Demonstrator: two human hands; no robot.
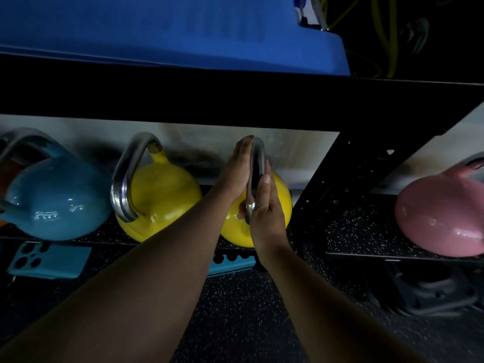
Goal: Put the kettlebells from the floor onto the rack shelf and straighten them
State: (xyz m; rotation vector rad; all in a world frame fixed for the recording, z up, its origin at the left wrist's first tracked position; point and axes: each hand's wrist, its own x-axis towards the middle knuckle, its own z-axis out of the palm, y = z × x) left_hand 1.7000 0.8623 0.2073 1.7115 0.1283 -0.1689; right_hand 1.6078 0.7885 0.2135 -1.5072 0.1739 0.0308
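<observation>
A yellow kettlebell (282,203) stands on the low rack shelf (104,238), its steel handle edge-on to me. My left hand (237,174) lies flat against the handle's left side, fingers straight. My right hand (265,213) presses the handle's right side, thumb up along it. The handle is squeezed between both palms. A second yellow kettlebell (162,197) stands to its left, its handle turned toward me. A blue kettlebell (57,195) is further left. A pink kettlebell (440,218) sits in the right bay.
A black perforated rack post (348,184) separates the two bays. A black upper shelf beam (235,100) hangs overhead with a blue pad (170,30) on it. Teal perforated plates (49,260) lie under the shelf. Dark weight plates (424,286) sit on the speckled floor at right.
</observation>
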